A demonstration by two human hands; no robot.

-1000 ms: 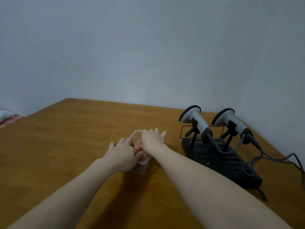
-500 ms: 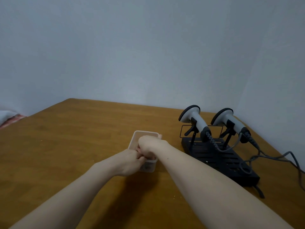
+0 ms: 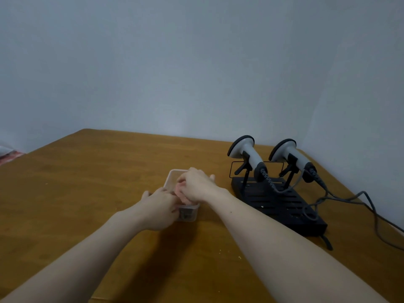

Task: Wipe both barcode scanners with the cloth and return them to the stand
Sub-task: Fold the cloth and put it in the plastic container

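Note:
Two grey-and-black barcode scanners, the left one (image 3: 249, 156) and the right one (image 3: 294, 157), rest tilted in the black slotted stand (image 3: 282, 204) at the right of the table. A small clear plastic container (image 3: 172, 174) stands left of the stand. My left hand (image 3: 159, 206) grips its near left wall. My right hand (image 3: 196, 184) reaches down into it, fingers curled on a pinkish cloth (image 3: 180, 192) that is mostly hidden under the hand. Something dark (image 3: 185, 214) lies at the container's bottom.
Coiled grey cables (image 3: 371, 206) run from the scanners off the stand toward the table's right edge. The wooden table (image 3: 87, 171) meets a pale wall at the back and right. A few crumbs lie near my right forearm.
My right hand has closed and dipped into the container, then lifted a little. My left hand has slid to the container's near left side. The scanners have not moved.

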